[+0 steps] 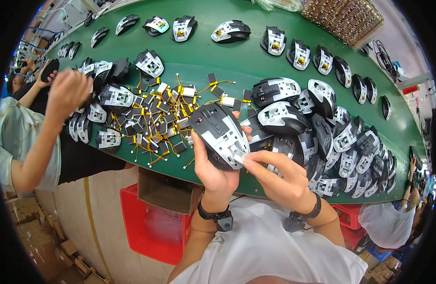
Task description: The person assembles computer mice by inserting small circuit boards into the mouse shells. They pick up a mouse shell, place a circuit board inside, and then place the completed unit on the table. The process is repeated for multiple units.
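My left hand (214, 173) is closed around a half-built computer mouse (220, 132), black and white, tilted with its underside up. At its near end my right hand (285, 181) pinches a small silvery piece (239, 155) against an opening in the white part. The fingertips partly cover that piece, and I cannot tell whether it is a battery. Just left of the mouse spreads a loose heap of small wired batteries (168, 111), black or silver with yellow tape. To the right is a big pile of similar open mice (322, 137).
A row of mice (275, 41) stands along the far side of the green table (199, 59). A brown stack of small parts (343, 21) lies at the back right. Below the edge are a cardboard box (166, 191) and a red crate (133, 222). Another person's arm (62, 102) reaches in at left.
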A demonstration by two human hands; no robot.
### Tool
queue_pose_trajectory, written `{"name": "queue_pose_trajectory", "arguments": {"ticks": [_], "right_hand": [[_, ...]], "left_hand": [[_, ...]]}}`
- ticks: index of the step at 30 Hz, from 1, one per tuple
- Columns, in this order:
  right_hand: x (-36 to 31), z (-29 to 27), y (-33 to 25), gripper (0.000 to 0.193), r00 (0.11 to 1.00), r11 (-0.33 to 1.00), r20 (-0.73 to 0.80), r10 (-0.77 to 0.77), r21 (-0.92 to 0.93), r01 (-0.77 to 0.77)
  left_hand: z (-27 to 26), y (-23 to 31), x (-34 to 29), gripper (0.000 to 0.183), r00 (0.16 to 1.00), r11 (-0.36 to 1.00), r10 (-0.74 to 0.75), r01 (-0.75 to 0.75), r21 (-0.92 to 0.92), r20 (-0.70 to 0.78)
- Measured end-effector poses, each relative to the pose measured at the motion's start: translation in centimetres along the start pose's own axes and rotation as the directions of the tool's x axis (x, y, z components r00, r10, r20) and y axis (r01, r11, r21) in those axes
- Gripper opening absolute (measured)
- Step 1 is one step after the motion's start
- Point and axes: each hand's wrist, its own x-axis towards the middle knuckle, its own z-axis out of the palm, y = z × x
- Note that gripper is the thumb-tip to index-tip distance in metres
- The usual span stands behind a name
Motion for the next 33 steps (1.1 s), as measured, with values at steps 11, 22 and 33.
{"name": "queue_pose_trajectory", "arguments": {"ticks": [11, 22, 33], "right_hand": [[0.1, -0.4, 0.2, 0.038, 0.998, 0.997, -0.035, -0.043, -0.061, 0.041], [0.4, -2.2, 0.6, 0.038, 0.983, 0.993, 0.158, -0.096, -0.047, 0.105], [1.0, -3.8, 1.1, 0.032, 0.974, 0.99, 0.224, 0.037, 0.121, -0.066]], "left_hand": [[0.4, -0.3, 0.0, 0.063, 1.0, 1.0, 0.005, -0.005, 0.024, 0.004], [0.1, -0.6, -0.2, 0.061, 0.994, 0.994, -0.083, 0.078, 0.075, 0.07], [0.0, -0.9, -0.9, 0.063, 0.958, 0.974, -0.225, 0.226, 0.017, 0.175]]}}
